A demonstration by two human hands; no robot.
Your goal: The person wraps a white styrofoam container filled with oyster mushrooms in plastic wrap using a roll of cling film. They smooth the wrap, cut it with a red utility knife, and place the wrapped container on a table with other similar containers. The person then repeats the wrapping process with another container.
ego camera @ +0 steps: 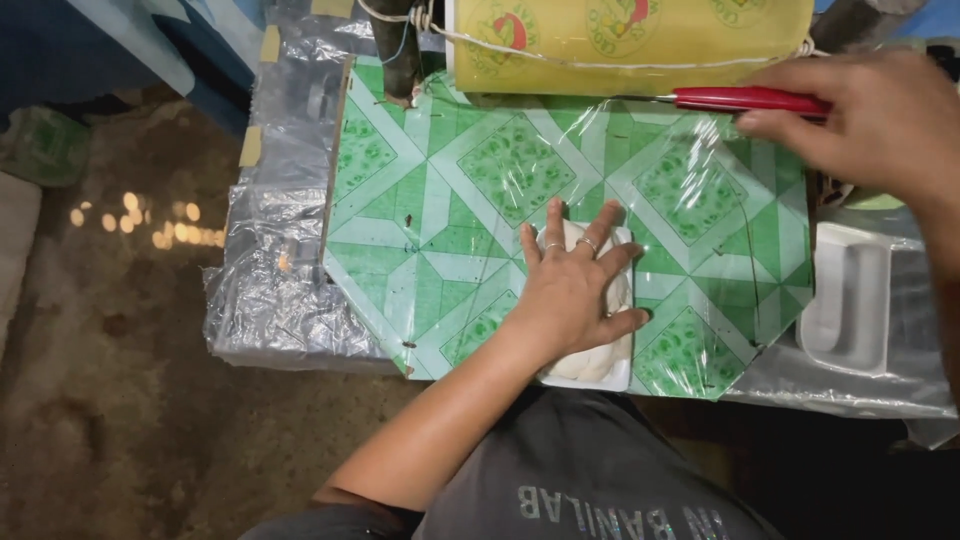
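White tray [612, 376] of pale food pressed flat under left hand [572, 290], fingers splayed; cling film [690, 190] drawn over tray, uncut; red-handled cutter [745, 98] beyond tray pinched in right hand [870, 120] fingers

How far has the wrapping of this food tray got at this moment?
Done: clear film is pulled from the roll over the white tray of pale food. In hand: the left hand presses flat on the covered tray; the right hand holds a red-handled tool at the film's top edge. Left: the film looks uncut and its edges untucked. An empty tray waits at right.
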